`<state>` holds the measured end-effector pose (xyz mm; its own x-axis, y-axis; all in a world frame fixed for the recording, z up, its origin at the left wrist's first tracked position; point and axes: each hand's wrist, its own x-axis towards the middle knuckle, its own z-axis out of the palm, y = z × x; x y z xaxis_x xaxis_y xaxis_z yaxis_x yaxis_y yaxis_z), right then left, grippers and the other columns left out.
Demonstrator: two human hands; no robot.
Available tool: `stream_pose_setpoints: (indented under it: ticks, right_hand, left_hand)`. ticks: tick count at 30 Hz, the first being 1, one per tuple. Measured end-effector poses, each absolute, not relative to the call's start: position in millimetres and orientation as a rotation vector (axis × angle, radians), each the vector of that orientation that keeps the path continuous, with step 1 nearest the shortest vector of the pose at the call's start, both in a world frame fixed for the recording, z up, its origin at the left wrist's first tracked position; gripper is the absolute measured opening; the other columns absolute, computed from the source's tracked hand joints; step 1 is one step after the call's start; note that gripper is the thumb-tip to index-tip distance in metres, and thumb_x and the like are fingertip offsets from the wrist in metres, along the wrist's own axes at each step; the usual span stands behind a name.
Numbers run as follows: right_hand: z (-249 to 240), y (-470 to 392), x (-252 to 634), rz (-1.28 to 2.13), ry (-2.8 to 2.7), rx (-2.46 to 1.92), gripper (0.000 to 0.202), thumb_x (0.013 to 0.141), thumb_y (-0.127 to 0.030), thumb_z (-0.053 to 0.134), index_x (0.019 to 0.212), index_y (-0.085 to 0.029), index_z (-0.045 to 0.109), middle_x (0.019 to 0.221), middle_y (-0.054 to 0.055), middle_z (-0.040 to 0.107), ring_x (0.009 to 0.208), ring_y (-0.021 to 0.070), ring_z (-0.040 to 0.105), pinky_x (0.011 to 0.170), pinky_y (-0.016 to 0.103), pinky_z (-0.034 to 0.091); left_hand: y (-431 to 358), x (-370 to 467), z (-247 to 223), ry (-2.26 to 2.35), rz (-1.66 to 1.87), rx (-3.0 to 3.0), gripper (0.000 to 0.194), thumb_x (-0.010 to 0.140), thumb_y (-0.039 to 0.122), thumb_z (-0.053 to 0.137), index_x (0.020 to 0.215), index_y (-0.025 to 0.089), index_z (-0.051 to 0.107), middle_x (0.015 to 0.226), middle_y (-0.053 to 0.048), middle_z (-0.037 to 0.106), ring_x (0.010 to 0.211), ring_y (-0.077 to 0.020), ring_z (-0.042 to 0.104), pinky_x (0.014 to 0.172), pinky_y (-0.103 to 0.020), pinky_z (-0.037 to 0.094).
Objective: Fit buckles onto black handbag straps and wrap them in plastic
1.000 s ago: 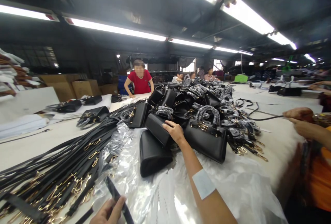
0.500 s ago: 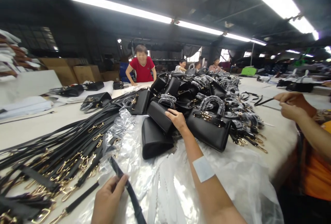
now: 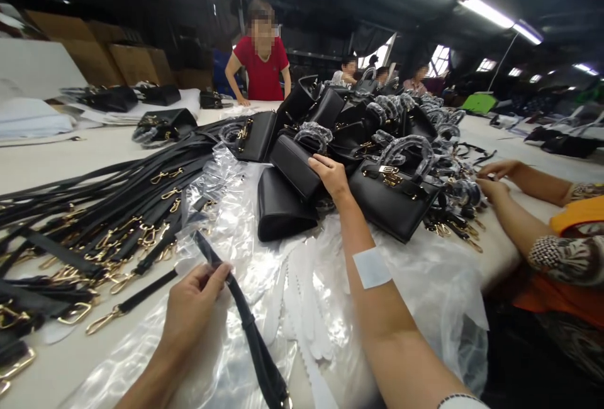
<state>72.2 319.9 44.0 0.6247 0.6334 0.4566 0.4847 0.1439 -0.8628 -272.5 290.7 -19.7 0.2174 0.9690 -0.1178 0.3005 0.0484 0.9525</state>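
Note:
My left hand (image 3: 201, 289) is closed on a black strap (image 3: 248, 324), pinching it near its upper end between thumb and fingers. The strap hangs down toward the bottom edge, where a bit of gold metal shows. My right hand (image 3: 330, 176) reaches into the pile of bags, its fingers laid over the end of a black handbag (image 3: 293, 167); its thumb is hidden. Below that one lies another black bag (image 3: 283, 207). Right of my forearm stands a handbag (image 3: 391, 198) with a gold clasp and a plastic-wrapped handle.
Many black straps with gold hooks (image 3: 108, 207) spread over the table's left side. Clear plastic film (image 3: 226, 201) and white scalloped strips (image 3: 302, 308) lie in front of me. A co-worker's hands (image 3: 495, 179) are at the pile's right edge; a person in red (image 3: 262, 66) leans across the table.
The view has tilted down and closer. My hands keep their hold on the strap and the handbag. The co-worker's hands at right have lowered toward the pile.

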Motion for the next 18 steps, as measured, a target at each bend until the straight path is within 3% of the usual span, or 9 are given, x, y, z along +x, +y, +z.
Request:
stream_pose_setpoints:
  ticks: [10, 18]
  right_hand:
    - [42.1, 321.0, 73.4, 0.132, -0.988, -1.487, 0.048, 0.075, -0.053, 0.068, 0.110, -0.020, 0.071, 0.114, 0.004, 0.070, 0.115, 0.0261, 0.060, 0.107, 0.045, 0.041]
    - [54.7, 314.1, 64.6, 0.142, -0.968, -1.586, 0.043, 0.078, -0.048, 0.065, 0.112, -0.022, 0.070, 0.120, 0.005, 0.068, 0.118, 0.0261, 0.059, 0.107, 0.041, 0.042]
  left_hand:
    - [289.3, -271.6, -17.7, 1.279, 0.832, 1.482, 0.045, 0.074, 0.057, 0.066, 0.084, 0.013, 0.067, 0.067, 0.000, 0.061, 0.063, -0.0138, 0.050, 0.058, -0.023, 0.040]
    - [296.6, -274.3, -24.7, 1.296, 0.775, 1.539, 0.055, 0.068, 0.066, 0.062, 0.084, 0.014, 0.067, 0.078, -0.007, 0.071, 0.081, -0.0268, 0.062, 0.077, -0.034, 0.046]
